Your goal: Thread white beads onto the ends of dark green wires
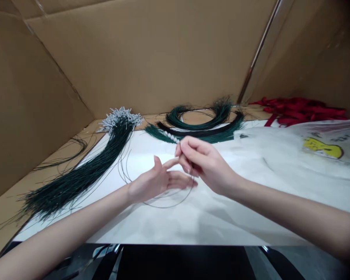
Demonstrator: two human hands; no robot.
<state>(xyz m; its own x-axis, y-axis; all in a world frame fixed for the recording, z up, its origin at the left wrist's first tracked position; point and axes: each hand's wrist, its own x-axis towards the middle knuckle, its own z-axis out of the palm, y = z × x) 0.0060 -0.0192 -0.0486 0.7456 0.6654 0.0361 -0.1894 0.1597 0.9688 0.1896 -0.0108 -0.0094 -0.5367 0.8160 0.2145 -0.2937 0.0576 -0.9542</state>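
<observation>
Our left forearm [72,231] nearest; right fingers [196,144] pinch beaded wire [171,137], left fingers [179,177] spread. We judge: twisting; next needs steady hold.

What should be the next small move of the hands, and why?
Probably the left hand should close gently on the loose thin wire, to steady it: the wire curves slack below the hands, the left thumb stands apart from its fingers, and the right hand already pinches the beaded strand just below its beads.
</observation>
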